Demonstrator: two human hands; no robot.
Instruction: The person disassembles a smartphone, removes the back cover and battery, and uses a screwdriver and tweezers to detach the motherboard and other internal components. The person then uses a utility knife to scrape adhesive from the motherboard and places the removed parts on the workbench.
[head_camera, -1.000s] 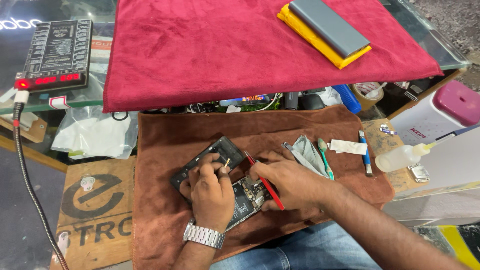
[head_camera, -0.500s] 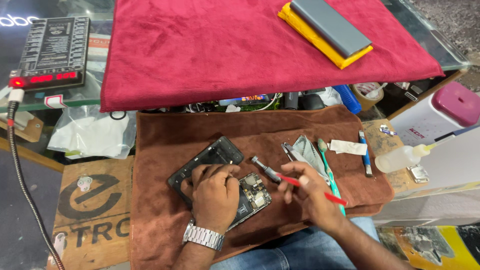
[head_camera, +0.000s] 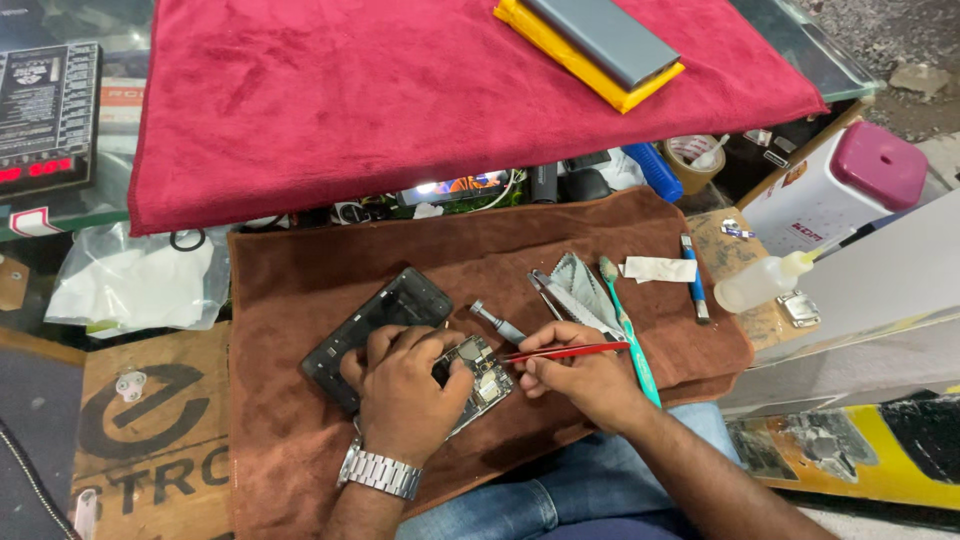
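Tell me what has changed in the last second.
The right hand, holding the red tweezers, pulled away to the right, then came back to the opened phone. The left hand stayed pressed on the phone; the toothbrush did not move.

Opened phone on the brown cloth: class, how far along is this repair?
Done: the phone lies open, its circuit board exposed. In hand: the left hand steadies it while the right hand points red tweezers at the board. Left: the phone is unclosed; a screwdriver and toothbrush lie beside it.

The head-worn camera looks steeply down, close over the brown cloth (head_camera: 300, 300) and lap.
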